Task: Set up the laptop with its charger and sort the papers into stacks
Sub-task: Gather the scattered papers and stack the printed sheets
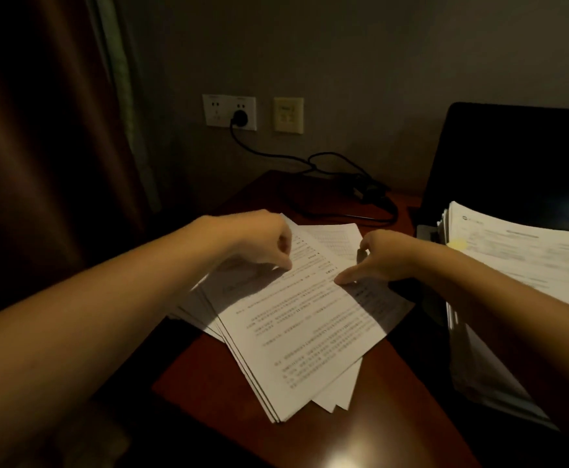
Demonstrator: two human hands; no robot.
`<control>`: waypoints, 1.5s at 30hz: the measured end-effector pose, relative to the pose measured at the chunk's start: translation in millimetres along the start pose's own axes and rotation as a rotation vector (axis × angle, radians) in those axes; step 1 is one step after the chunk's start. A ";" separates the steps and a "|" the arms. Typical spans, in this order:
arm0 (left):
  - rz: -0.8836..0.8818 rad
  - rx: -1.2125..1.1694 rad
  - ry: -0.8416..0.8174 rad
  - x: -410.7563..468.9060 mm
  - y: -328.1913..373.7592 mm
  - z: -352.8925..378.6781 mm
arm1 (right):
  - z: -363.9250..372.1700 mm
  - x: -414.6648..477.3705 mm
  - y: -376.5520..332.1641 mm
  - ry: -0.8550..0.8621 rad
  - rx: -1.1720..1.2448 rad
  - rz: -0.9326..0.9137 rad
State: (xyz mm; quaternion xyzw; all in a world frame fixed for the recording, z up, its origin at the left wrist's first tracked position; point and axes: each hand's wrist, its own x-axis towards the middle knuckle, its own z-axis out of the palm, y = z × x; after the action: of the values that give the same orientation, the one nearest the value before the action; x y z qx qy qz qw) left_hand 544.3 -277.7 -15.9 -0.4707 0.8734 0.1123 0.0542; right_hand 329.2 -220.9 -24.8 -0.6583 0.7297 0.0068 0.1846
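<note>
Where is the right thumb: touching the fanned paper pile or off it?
Touching. Head view: thumb tip of the right hand presses the fanned paper pile, no gap.

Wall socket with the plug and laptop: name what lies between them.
Head view: the black cable and charger brick lie between wall socket and laptop; a beige wall plate too.

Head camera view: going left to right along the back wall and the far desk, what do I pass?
Curtain → white wall socket → black plug in its right outlet → beige wall plate → charger brick → laptop.
</note>
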 end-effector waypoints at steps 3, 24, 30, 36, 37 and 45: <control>0.035 -0.004 -0.117 28.6 -0.5 -11.8 | -3.2 5.1 -7.4 -0.022 0.048 -0.008; 0.116 0.027 0.030 -4.3 16.3 -61.4 | -28.3 -20.9 -7.7 0.404 0.288 -0.334; -0.001 -0.283 0.377 -24.5 -16.6 -72.8 | -62.0 -32.9 23.8 0.609 0.745 -0.132; -0.021 -1.063 0.709 -38.9 -13.6 -63.5 | -47.6 -34.6 32.1 0.407 1.083 -0.068; -0.022 -1.152 0.746 -40.0 -8.2 -61.1 | -46.2 -37.0 29.3 0.351 1.137 -0.128; 0.089 -1.399 0.785 -44.5 31.7 -48.2 | -64.2 -53.9 13.0 0.681 1.196 -0.410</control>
State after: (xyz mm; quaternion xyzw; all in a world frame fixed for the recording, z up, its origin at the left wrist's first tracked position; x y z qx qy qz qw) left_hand 542.9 -236.7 44.4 -0.3654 0.5737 0.4620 -0.5691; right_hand 303.5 -183.7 47.1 -0.5338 0.4875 -0.6346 0.2732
